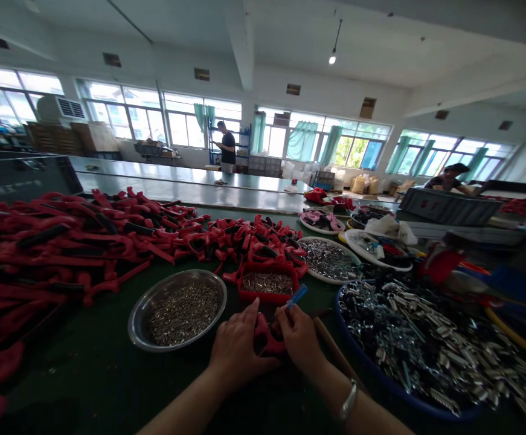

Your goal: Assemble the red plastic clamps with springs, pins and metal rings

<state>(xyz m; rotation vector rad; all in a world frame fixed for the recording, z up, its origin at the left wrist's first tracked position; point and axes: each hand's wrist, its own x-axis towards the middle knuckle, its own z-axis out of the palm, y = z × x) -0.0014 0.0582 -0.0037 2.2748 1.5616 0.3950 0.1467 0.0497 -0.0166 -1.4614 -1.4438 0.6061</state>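
Observation:
In front of me, between my hands, is a red plastic tool body (269, 339), partly hidden by my fingers. My left hand (239, 341) is closed around its left side, thumb below. My right hand (301, 339) pinches a small translucent blue stick-like piece (297, 295) at the right of the red body; its lower end is hidden by the fingers. Just beyond my hands stands a red tray (269, 297) of thin metal pins (267, 282). A steel bowl (136, 323) of tiny metal parts (183, 315) is left of my left hand.
Red tool bodies with black grips (86, 241) are heaped at left and behind the tray. At right are a blue-rimmed basin (371, 377) of metal parts and springs, and a white tray (330, 280) of small parts. One person (227, 148) stands far off; another (448, 178) is behind a grey crate (453, 207).

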